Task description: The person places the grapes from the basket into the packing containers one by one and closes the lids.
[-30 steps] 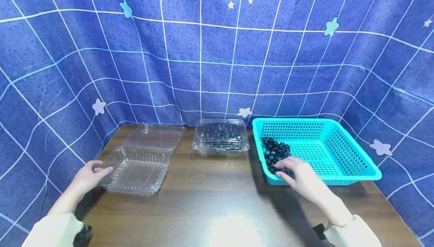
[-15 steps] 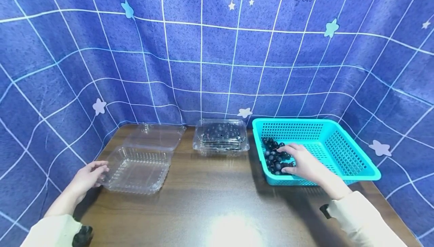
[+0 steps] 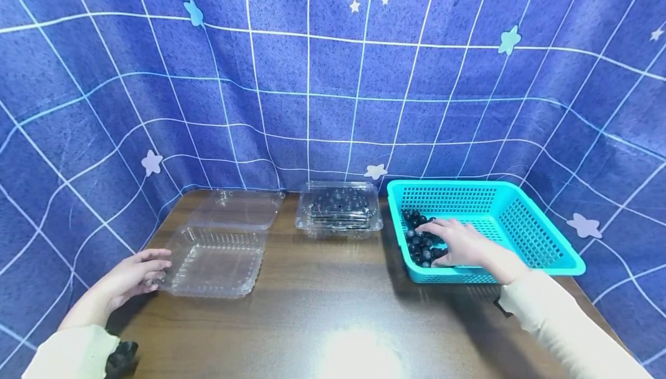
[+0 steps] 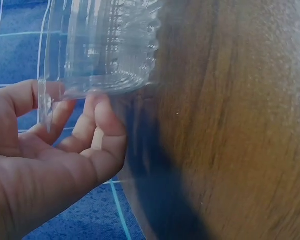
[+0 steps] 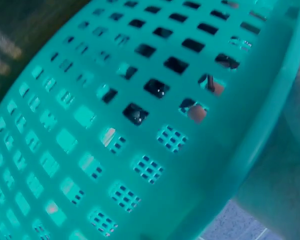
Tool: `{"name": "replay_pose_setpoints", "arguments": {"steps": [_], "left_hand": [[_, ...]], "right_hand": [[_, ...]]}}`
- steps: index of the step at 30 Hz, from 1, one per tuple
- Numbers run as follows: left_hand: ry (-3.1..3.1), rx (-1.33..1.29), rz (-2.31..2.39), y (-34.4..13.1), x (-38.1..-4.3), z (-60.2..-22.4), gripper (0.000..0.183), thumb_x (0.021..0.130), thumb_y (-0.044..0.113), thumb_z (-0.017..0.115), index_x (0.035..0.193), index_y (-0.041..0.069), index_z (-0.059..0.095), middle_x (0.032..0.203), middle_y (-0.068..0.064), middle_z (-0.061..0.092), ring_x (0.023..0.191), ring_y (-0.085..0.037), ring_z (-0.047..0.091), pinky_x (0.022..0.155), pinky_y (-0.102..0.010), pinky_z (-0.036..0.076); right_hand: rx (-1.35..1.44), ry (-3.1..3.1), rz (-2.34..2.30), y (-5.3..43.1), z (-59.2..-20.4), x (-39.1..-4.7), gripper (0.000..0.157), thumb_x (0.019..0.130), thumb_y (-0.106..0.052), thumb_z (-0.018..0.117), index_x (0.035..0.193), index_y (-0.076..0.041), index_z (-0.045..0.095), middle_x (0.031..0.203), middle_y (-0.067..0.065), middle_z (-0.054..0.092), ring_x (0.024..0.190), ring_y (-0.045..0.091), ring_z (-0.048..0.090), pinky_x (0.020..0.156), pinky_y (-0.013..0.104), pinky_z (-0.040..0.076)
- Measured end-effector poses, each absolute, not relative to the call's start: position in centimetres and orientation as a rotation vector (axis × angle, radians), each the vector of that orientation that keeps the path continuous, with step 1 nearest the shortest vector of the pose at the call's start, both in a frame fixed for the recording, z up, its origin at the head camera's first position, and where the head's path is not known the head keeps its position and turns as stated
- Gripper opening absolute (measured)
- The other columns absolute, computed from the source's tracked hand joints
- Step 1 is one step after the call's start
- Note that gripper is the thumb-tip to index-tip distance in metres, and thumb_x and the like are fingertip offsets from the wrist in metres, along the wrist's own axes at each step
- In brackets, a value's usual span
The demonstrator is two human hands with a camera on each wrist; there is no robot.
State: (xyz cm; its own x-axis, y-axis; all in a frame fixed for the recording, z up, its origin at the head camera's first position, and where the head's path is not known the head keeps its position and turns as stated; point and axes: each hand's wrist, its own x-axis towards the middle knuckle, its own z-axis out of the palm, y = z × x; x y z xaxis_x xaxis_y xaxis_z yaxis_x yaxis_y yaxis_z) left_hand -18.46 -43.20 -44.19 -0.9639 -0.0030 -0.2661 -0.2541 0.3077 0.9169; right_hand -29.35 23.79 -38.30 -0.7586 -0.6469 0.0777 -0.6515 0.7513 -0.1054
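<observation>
At the table's left stands an unlidded clear plastic container (image 3: 213, 266), its hinged lid (image 3: 234, 208) laid back behind it. My left hand (image 3: 132, 275) holds its left rim; in the left wrist view the rim (image 4: 45, 105) passes among the bent fingers (image 4: 110, 122). On the right, dark grapes (image 3: 413, 217) lie along the left side of a turquoise basket (image 3: 564, 252). My right hand (image 3: 463, 246) reaches over the basket's front edge, thumb and fingers curved round a bunch of grapes. The right wrist view mostly shows perforated basket wall (image 5: 155, 135), with grapes and fingertips glimpsed through holes.
A closed clear box (image 3: 340, 208) with dark grapes inside stands at the middle back. Behind the wooden table (image 3: 302, 304) hangs a blue checked curtain (image 3: 333, 119), which also runs along both sides. A bright reflection lies at the front.
My right hand has moved from the basket's front left corner a little further back, over the grapes. The unlidded container has shifted slightly right, my left hand staying at its rim.
</observation>
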Motion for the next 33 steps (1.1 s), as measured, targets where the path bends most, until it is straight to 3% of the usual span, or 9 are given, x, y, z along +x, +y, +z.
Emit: {"name": "replay_pose_setpoints", "arguments": {"steps": [5, 8, 20, 33], "left_hand": [[2.207, -0.194, 1.790, -43.6, -18.5, -44.2, 0.021, 0.096, 0.014, 0.051, 0.108, 0.032, 0.053, 0.098, 0.015, 0.063, 0.085, -0.009, 0.060, 0.073, -0.030, 0.055], [2.121, -0.136, 1.830, -43.9, -18.5, -44.2, 0.025, 0.097, 0.010, 0.048, 0.107, 0.032, 0.052, 0.100, 0.013, 0.062, 0.090, -0.011, 0.061, 0.078, -0.033, 0.056], [2.003, -0.065, 1.910, -43.8, -18.0, -43.9, 0.029, 0.096, 0.004, 0.046, 0.107, 0.030, 0.052, 0.103, 0.008, 0.062, 0.093, -0.014, 0.061, 0.082, -0.037, 0.056], [2.140, -0.082, 1.892, -42.4, -17.0, -43.1, 0.029, 0.093, 0.003, 0.048, 0.111, 0.026, 0.049, 0.103, 0.011, 0.061, 0.094, -0.013, 0.061, 0.081, -0.040, 0.056]], "right_hand": [[1.280, -2.920, 0.321, 23.9, -38.0, -30.2, 0.069, 0.070, -0.022, 0.082, 0.132, -0.014, 0.052, 0.124, 0.012, 0.055, 0.110, 0.034, 0.055, 0.084, 0.050, 0.051], [1.372, -2.935, 0.412, 23.9, -37.8, -30.5, 0.067, 0.073, -0.017, 0.080, 0.133, -0.012, 0.050, 0.124, 0.012, 0.053, 0.108, 0.031, 0.055, 0.083, 0.045, 0.052], [1.557, -2.984, 0.476, 23.7, -38.1, -31.7, 0.064, 0.076, -0.013, 0.076, 0.132, -0.005, 0.046, 0.131, 0.016, 0.048, 0.115, 0.033, 0.047, 0.085, 0.043, 0.053], [1.427, -3.173, 0.468, 22.9, -38.5, -32.2, 0.055, 0.073, -0.014, 0.074, 0.122, -0.017, 0.049, 0.117, 0.013, 0.042, 0.105, 0.026, 0.043, 0.077, 0.042, 0.049]]}}
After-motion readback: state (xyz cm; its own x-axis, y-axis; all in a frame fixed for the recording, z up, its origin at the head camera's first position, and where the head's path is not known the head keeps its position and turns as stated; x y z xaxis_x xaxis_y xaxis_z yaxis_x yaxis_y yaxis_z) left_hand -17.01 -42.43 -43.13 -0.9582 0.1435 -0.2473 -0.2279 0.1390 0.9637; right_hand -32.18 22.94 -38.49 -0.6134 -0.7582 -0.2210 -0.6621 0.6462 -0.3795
